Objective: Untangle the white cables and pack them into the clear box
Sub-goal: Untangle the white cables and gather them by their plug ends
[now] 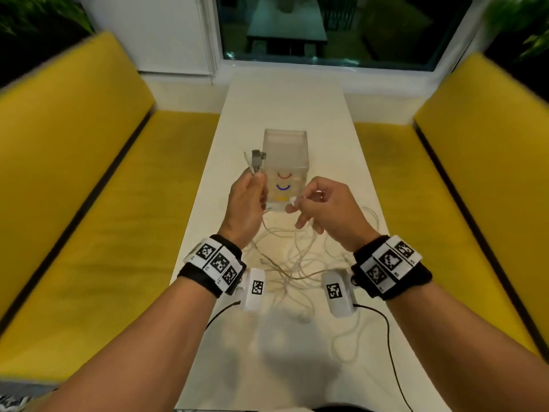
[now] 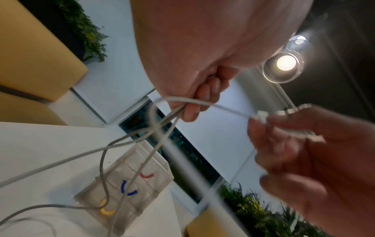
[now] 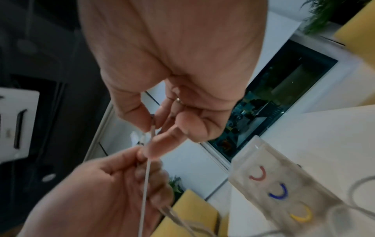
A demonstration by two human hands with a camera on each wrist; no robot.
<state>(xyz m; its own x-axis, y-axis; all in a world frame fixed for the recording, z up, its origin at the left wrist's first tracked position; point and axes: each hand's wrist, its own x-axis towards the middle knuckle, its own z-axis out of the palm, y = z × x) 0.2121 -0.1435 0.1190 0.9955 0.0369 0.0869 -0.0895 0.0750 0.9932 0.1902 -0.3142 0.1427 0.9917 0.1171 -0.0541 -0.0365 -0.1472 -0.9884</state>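
Note:
The clear box, marked with red, blue and yellow arcs, stands upright mid-table. Just in front of it I hold both hands raised. My left hand grips a bunch of white cable ends, and their grey connectors stick up above the fist. My right hand pinches a white plug between thumb and fingers. Below the hands the white cables hang into a loose tangle on the table. In the left wrist view, my left fingers curl round several strands and one cable runs across to the right hand. The right wrist view shows the box lower right.
The narrow white table runs away from me to a dark window. Yellow benches flank it on both sides. Black leads trail from the wrist cameras near the table's front.

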